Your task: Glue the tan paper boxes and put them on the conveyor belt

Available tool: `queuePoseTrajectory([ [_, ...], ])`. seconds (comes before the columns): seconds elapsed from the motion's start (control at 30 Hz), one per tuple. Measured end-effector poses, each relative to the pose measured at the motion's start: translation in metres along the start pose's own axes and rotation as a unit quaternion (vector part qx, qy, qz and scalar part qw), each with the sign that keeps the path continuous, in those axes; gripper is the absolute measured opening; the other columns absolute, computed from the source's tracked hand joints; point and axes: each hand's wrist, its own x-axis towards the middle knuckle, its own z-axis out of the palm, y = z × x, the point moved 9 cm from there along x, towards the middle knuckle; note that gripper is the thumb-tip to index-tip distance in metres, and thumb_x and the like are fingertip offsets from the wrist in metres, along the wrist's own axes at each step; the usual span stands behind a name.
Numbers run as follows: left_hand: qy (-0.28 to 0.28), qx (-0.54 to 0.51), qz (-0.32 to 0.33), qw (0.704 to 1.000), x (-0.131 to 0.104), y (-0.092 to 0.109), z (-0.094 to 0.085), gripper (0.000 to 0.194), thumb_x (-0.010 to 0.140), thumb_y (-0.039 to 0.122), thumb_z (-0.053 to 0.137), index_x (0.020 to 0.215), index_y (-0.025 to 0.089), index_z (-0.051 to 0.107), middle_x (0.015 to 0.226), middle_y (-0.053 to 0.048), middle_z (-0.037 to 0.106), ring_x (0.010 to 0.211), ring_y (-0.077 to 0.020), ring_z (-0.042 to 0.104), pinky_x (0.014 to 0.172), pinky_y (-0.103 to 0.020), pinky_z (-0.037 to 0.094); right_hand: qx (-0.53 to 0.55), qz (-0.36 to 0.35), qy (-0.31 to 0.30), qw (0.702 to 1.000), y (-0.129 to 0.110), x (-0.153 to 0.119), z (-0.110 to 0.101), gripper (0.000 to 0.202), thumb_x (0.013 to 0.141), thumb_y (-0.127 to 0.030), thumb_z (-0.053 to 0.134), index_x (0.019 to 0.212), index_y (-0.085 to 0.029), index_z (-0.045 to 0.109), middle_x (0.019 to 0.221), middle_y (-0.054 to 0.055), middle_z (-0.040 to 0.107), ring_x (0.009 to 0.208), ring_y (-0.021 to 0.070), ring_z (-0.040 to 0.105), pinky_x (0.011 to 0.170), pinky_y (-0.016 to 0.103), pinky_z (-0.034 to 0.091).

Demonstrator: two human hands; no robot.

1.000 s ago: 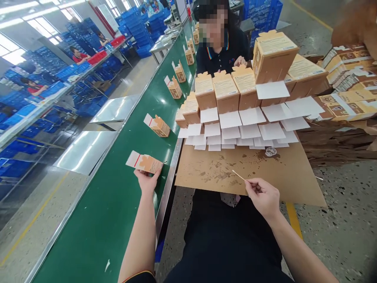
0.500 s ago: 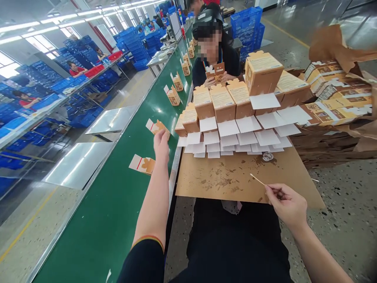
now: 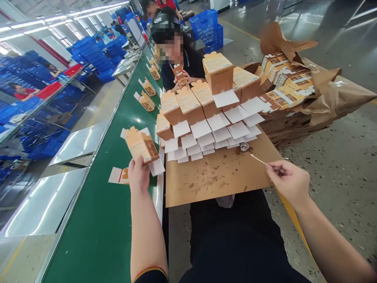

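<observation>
My left hand (image 3: 139, 173) is closed round the lower end of a tan and brown carton (image 3: 140, 146), tilted over the green belt. White flaps stick out from this carton. My right hand (image 3: 290, 179) pinches a thin cotton swab (image 3: 258, 158), its tip pointing left over the brown board (image 3: 206, 184). A small clear round dish (image 3: 244, 146) sits on the board among dark wet spots. Beyond it, several cartons (image 3: 188, 100) are stacked in rows with white flaps (image 3: 201, 130) overlapping towards me. Partly behind my left hand, another carton (image 3: 125, 175) lies on the belt.
The green belt (image 3: 97, 220) runs along my left, with several cartons (image 3: 146, 101) standing farther up it. A co-worker (image 3: 185, 59) across the stack holds a carton. At right, flat cartons (image 3: 290, 74) lie in torn brown paper (image 3: 324, 102). Blue crates (image 3: 204, 29) stand behind.
My left hand was at a carton on the belt; now it holds a carton raised above the belt. My right hand keeps the swab. The view has swung right.
</observation>
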Motion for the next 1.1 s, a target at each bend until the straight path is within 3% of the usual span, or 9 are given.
queuePoseTrajectory([
  [0.13, -0.102, -0.074, -0.057, 0.990, -0.078, -0.037, -0.015, 0.073, 0.068, 0.043, 0.104, 0.134, 0.025, 0.078, 0.150, -0.014, 0.077, 0.128, -0.0341, 0.078, 0.099, -0.041, 0.067, -0.088, -0.038, -0.094, 0.991, -0.009, 0.050, 0.030, 0.031, 0.094, -0.053, 0.068, 0.080, -0.025, 0.073, 0.072, 0.008, 0.076, 0.065, 0.0238, 0.071, 0.070, 0.037, 0.060],
  [0.27, -0.105, -0.076, -0.104, 0.986, -0.142, -0.088, -0.008, 0.081, 0.068, 0.040, 0.109, 0.141, 0.026, 0.076, 0.150, -0.015, 0.077, 0.142, -0.0416, 0.072, 0.118, -0.056, 0.062, -0.148, -0.064, -0.164, 0.973, -0.008, 0.079, 0.061, 0.022, 0.088, -0.041, 0.065, 0.072, -0.027, 0.063, 0.065, 0.007, 0.071, 0.065, 0.0256, 0.067, 0.068, 0.038, 0.054],
  [0.37, -0.109, -0.064, -0.128, 0.984, -0.158, -0.112, 0.001, 0.085, 0.069, 0.041, 0.109, 0.145, 0.027, 0.073, 0.149, -0.016, 0.077, 0.147, -0.0422, 0.069, 0.124, -0.058, 0.057, -0.162, -0.065, -0.179, 0.968, -0.001, 0.086, 0.069, 0.019, 0.085, -0.038, 0.067, 0.070, -0.027, 0.062, 0.066, 0.008, 0.070, 0.064, 0.0255, 0.066, 0.067, 0.038, 0.052],
  [0.53, -0.133, -0.023, -0.136, 0.981, -0.150, -0.119, 0.016, 0.080, 0.066, 0.039, 0.111, 0.135, 0.023, 0.074, 0.147, -0.017, 0.078, 0.145, -0.0414, 0.071, 0.127, -0.058, 0.055, -0.130, -0.054, -0.137, 0.981, 0.005, 0.080, 0.051, 0.028, 0.093, -0.048, 0.070, 0.075, -0.026, 0.067, 0.069, 0.011, 0.072, 0.067, 0.0268, 0.069, 0.069, 0.040, 0.056],
  [0.63, -0.117, -0.021, -0.112, 0.987, -0.146, -0.116, 0.026, 0.081, 0.065, 0.045, 0.111, 0.133, 0.022, 0.073, 0.144, -0.018, 0.079, 0.142, -0.0405, 0.073, 0.125, -0.057, 0.056, -0.076, -0.045, -0.104, 0.991, -0.003, 0.059, 0.043, 0.029, 0.097, -0.051, 0.072, 0.081, -0.027, 0.073, 0.072, 0.011, 0.074, 0.065, 0.0254, 0.069, 0.067, 0.040, 0.060],
  [0.7, -0.108, -0.018, -0.106, 0.988, -0.148, -0.116, 0.033, 0.082, 0.065, 0.047, 0.111, 0.132, 0.022, 0.072, 0.142, -0.018, 0.080, 0.139, -0.0390, 0.075, 0.123, -0.056, 0.058, -0.009, -0.055, -0.118, 0.991, -0.017, 0.030, 0.055, 0.026, 0.100, -0.048, 0.070, 0.087, -0.027, 0.078, 0.076, 0.009, 0.077, 0.064, 0.0236, 0.071, 0.061, 0.038, 0.062],
  [0.83, -0.107, -0.005, -0.111, 0.988, -0.152, -0.117, 0.042, 0.080, 0.067, 0.048, 0.111, 0.131, 0.023, 0.069, 0.140, -0.018, 0.080, 0.133, -0.0361, 0.078, 0.119, -0.053, 0.061, 0.127, -0.121, -0.252, 0.952, -0.060, -0.055, 0.115, 0.022, 0.105, -0.035, 0.066, 0.090, -0.026, 0.079, 0.077, 0.004, 0.078, 0.062, 0.0197, 0.072, 0.056, 0.033, 0.063],
  [0.93, -0.102, 0.005, -0.107, 0.989, -0.152, -0.120, 0.042, 0.082, 0.063, 0.049, 0.112, 0.127, 0.023, 0.067, 0.136, -0.017, 0.081, 0.128, -0.0358, 0.080, 0.117, -0.054, 0.062, 0.142, -0.160, -0.274, 0.938, -0.077, -0.101, 0.147, 0.021, 0.104, -0.023, 0.063, 0.085, -0.025, 0.072, 0.073, 0.001, 0.074, 0.061, 0.0165, 0.069, 0.060, 0.029, 0.060],
  [1.1, -0.083, 0.010, -0.096, 0.992, -0.149, -0.124, 0.040, 0.088, 0.056, 0.049, 0.114, 0.126, 0.025, 0.065, 0.131, -0.016, 0.081, 0.125, -0.0364, 0.080, 0.114, -0.056, 0.063, 0.092, -0.184, -0.306, 0.930, -0.071, -0.117, 0.172, 0.022, 0.103, -0.018, 0.061, 0.083, -0.025, 0.067, 0.073, 0.001, 0.071, 0.063, 0.0163, 0.067, 0.064, 0.028, 0.056],
])
